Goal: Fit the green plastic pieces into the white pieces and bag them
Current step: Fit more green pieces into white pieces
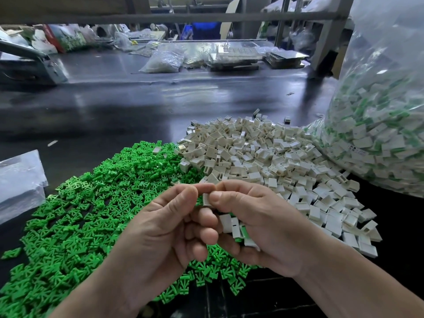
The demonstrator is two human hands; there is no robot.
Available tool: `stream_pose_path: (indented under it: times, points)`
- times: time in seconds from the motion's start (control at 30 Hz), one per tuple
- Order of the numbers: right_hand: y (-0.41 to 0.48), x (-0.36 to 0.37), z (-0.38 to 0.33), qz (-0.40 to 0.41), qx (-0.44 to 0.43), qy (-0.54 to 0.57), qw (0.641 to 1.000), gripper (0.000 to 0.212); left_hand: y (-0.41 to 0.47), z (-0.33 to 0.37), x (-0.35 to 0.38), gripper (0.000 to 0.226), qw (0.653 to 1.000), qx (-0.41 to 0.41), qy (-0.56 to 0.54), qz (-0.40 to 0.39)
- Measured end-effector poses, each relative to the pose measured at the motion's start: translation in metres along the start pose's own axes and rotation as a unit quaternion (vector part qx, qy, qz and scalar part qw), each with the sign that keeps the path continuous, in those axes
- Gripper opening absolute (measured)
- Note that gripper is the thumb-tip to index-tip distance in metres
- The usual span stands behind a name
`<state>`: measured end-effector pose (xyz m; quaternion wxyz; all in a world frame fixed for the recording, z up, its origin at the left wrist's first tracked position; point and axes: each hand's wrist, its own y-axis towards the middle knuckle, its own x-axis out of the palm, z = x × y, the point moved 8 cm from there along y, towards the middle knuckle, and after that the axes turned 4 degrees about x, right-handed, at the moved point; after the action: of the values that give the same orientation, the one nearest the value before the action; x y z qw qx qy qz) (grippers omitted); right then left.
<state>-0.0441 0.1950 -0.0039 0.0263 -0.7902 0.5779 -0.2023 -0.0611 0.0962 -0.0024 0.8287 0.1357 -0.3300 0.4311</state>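
Left hand and right hand pinch one white piece together. Press squarely and evenly so the insert seats fully. The right palm cups finished pieces.

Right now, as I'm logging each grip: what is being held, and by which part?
One white piece, pinched at its upper end by left hand and right hand fingertips; the right palm also cradles several assembled pieces.

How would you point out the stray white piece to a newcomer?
Find the green pile, left of the white pile. Near its far edge lies one white piece. It alone is surrounded by green, apart from the other white ones.
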Motion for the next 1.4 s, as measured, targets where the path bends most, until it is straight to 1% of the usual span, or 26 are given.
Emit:
stream_pose_path:
  times: [0.1,0.23,0.37,0.47,0.57,0.73,0.87,1.1,1.17,1.23,1.27,1.4]
  points:
    - [0.0001,-0.0020,0.0002,0.011,0.005,-0.015,1.000,0.018,0.0003,-0.0015,-0.0023,0.050,1.000,-0.017,-0.009,0.007]
    - [-0.0010,0.0030,0.0001,0.002,0.003,-0.022,1.000,0.012,-0.0003,-0.0042,-0.0052,0.043,0.999,-0.029,0.004,0.015]
    - [0.0003,0.0015,0.0015,0.016,-0.002,-0.034,0.999,0.014,0.0004,-0.0062,-0.0037,0.046,1.000,-0.004,-0.004,0.019]
    - [0.0001,0.0011,-0.0023,0.014,-0.014,-0.018,1.000,0.027,0.0011,-0.0056,0.0003,0.048,1.000,0.015,-0.018,0.005]
    - [-0.0005,-0.0007,-0.0023,0.023,-0.018,-0.027,0.999,0.016,0.0022,-0.0041,0.0019,0.046,1.000,0.020,-0.007,0.001]
    - [0.0001,0.0016,-0.0025,0.024,-0.023,-0.039,0.999,0.018,0.0019,-0.0040,-0.0007,0.042,0.999,0.031,0.005,0.013]
    - [0.0009,0.0021,-0.0027,0.020,-0.025,-0.035,0.999,0.012,0.0018,-0.0035,-0.0011,0.040,0.999,0.035,0.010,0.017]
    - [0.0005,0.0042,-0.0032,0.013,-0.032,-0.021,0.999,0.013,0.0016,-0.0005,-0.0009,0.041,0.998,0.044,0.023,0.029]
    - [0.0005,0.0041,-0.0035,0.015,-0.033,-0.026,0.999,0.014,0.0007,-0.0006,0.0002,0.034,0.998,0.047,0.024,0.033]
    - [0.0000,0.0031,-0.0039,0.018,-0.033,-0.031,0.999,0.015,0.0006,-0.0016,0.0005,0.016,0.997,0.058,0.030,0.046]
    - [-0.0001,0.0031,-0.0044,0.019,-0.033,-0.029,0.999,0.014,0.0006,-0.0018,0.0001,0.014,0.996,0.063,0.033,0.052]
    - [0.0017,0.0000,-0.0020,0.023,-0.031,0.009,0.999,0.016,0.0030,-0.0001,0.0003,0.021,0.995,0.076,0.052,0.046]
